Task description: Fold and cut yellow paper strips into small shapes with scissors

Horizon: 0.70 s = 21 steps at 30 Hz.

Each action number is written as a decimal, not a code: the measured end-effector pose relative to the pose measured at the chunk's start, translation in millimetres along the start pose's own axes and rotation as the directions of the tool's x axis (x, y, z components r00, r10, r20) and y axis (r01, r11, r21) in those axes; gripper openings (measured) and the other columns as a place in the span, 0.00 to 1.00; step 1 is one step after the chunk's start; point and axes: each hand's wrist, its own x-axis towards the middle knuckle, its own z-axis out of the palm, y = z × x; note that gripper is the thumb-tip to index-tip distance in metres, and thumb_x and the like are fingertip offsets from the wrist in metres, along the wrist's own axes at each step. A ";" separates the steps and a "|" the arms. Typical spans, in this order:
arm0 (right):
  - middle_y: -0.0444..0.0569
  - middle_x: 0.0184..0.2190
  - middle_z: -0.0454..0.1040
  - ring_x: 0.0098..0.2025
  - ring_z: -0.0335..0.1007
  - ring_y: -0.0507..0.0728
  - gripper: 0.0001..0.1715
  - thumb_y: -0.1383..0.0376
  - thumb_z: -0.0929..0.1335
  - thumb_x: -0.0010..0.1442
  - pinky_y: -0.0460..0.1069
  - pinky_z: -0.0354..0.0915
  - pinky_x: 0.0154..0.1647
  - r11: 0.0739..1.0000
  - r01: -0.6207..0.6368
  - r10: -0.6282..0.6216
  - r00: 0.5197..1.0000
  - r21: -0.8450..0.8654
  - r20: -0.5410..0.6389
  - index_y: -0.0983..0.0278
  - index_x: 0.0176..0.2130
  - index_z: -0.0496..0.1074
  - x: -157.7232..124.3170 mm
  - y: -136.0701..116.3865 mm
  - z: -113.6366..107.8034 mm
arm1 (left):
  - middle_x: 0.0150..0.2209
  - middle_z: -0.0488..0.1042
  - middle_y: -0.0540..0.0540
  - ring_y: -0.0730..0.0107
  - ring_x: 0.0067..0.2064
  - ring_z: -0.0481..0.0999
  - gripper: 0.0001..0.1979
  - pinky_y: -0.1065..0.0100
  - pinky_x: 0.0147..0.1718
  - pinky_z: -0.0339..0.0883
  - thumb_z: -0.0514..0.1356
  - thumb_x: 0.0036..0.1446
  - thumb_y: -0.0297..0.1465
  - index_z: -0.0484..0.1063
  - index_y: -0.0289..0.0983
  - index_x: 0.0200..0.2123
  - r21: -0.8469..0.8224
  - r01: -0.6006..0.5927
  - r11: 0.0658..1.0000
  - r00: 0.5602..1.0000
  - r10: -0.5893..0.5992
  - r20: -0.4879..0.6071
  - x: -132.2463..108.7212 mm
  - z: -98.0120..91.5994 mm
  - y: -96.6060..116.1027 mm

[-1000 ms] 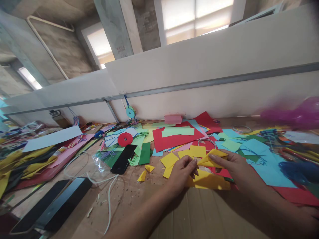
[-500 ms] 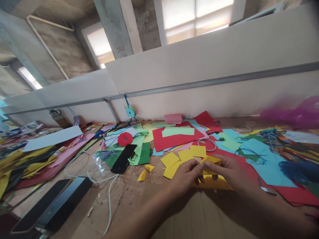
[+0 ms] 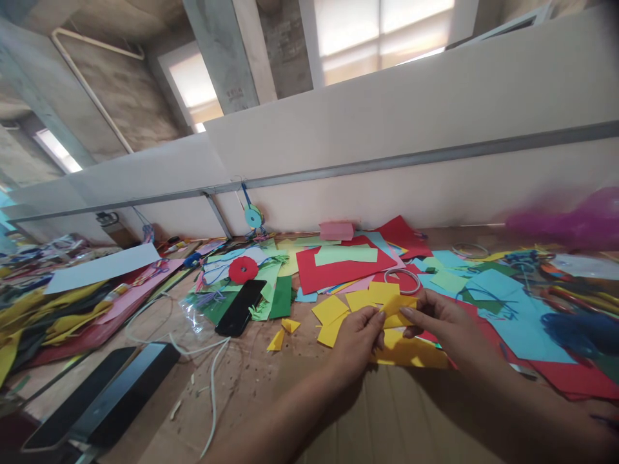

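Between both hands is a small folded piece of yellow paper, raised a little above the table. My left hand pinches its left side between thumb and fingers. On the right side, my right hand grips it with thumb and fingertips. Below the hands lies a larger yellow sheet, partly hidden by them. Several yellow paper squares are spread just beyond my left hand. Farther left, small folded yellow pieces rest on the tabletop.
A black phone lies on green paper, with a white cable nearby. Red sheets and light blue sheets cover the back and right. A dark box-shaped device stands at front left. A pale partition runs behind.
My right hand's fingers have shifted on the folded yellow paper, which is now turned and shows a different side. More of the yellow sheet below shows. Other things lie as before.
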 end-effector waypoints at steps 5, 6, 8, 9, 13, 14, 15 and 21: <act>0.36 0.21 0.62 0.25 0.73 0.54 0.29 0.49 0.79 0.41 0.49 0.69 0.29 0.998 -0.002 0.003 1.000 0.068 -0.014 0.61 0.23 0.62 -1.0 1.9 1.3 | 0.19 0.62 0.53 0.76 0.21 0.60 0.22 0.73 0.22 0.54 0.54 0.58 0.49 0.62 0.38 0.23 0.007 0.017 1.000 0.999 -0.017 -0.038 -1.8 2.7 -3.5; 0.36 0.21 0.62 0.25 0.73 0.54 0.28 0.49 0.79 0.41 0.49 0.69 0.29 0.997 0.001 0.000 1.000 0.078 -0.008 0.61 0.23 0.62 -1.1 2.2 1.7 | 0.19 0.62 0.53 0.76 0.21 0.60 0.22 0.73 0.22 0.54 0.54 0.58 0.49 0.62 0.38 0.23 0.010 0.019 1.000 0.999 -0.018 -0.045 -2.0 3.3 -3.9; 0.37 0.22 0.63 0.26 0.72 0.53 0.27 0.50 0.78 0.43 0.49 0.70 0.30 0.997 0.001 0.000 1.000 0.084 -0.007 0.61 0.24 0.63 -1.2 2.6 2.6 | 0.19 0.62 0.53 0.76 0.21 0.60 0.22 0.73 0.21 0.54 0.53 0.59 0.49 0.62 0.38 0.23 0.026 0.014 1.000 0.998 -0.013 -0.059 -2.6 4.2 -3.9; 0.37 0.22 0.64 0.26 0.72 0.53 0.27 0.50 0.78 0.43 0.49 0.70 0.30 0.996 -0.001 0.002 1.000 0.084 -0.007 0.61 0.24 0.63 -1.3 2.6 3.0 | 0.19 0.62 0.53 0.76 0.21 0.60 0.22 0.73 0.21 0.54 0.53 0.59 0.49 0.62 0.38 0.22 0.035 0.013 0.999 0.998 -0.010 -0.066 -2.9 4.5 -3.5; 0.38 0.22 0.65 0.27 0.71 0.54 0.26 0.49 0.78 0.42 0.52 0.73 0.32 0.995 -0.011 0.012 1.000 0.095 -0.010 0.61 0.23 0.64 -1.8 1.8 4.1 | 0.19 0.62 0.53 0.76 0.21 0.60 0.21 0.72 0.22 0.54 0.52 0.61 0.46 0.61 0.38 0.22 0.063 0.003 0.998 0.997 0.002 -0.081 -4.6 4.8 -1.9; 0.38 0.22 0.65 0.27 0.70 0.54 0.26 0.49 0.78 0.42 0.52 0.73 0.33 0.995 -0.015 0.016 1.000 0.095 -0.009 0.61 0.23 0.64 -2.0 1.7 4.1 | 0.19 0.63 0.53 0.76 0.22 0.61 0.21 0.72 0.23 0.54 0.51 0.61 0.45 0.62 0.38 0.22 0.070 -0.007 0.998 0.997 0.013 -0.081 -5.0 4.6 -1.8; 0.38 0.22 0.64 0.27 0.70 0.54 0.26 0.49 0.78 0.42 0.52 0.73 0.33 0.996 -0.014 0.015 1.000 0.094 -0.010 0.61 0.23 0.64 -2.1 1.7 4.0 | 0.20 0.63 0.53 0.75 0.22 0.61 0.20 0.71 0.24 0.54 0.51 0.62 0.45 0.62 0.38 0.22 0.080 -0.019 0.997 0.996 0.026 -0.082 -5.3 4.4 -1.9; 0.38 0.22 0.64 0.27 0.68 0.53 0.26 0.49 0.78 0.44 0.53 0.75 0.35 0.995 -0.004 0.006 1.000 0.097 -0.018 0.61 0.23 0.63 -4.0 2.8 3.2 | 0.21 0.63 0.52 0.73 0.26 0.63 0.19 0.70 0.27 0.54 0.50 0.64 0.42 0.62 0.39 0.23 0.219 -0.077 0.973 0.992 0.096 -0.078 -6.9 3.9 1.2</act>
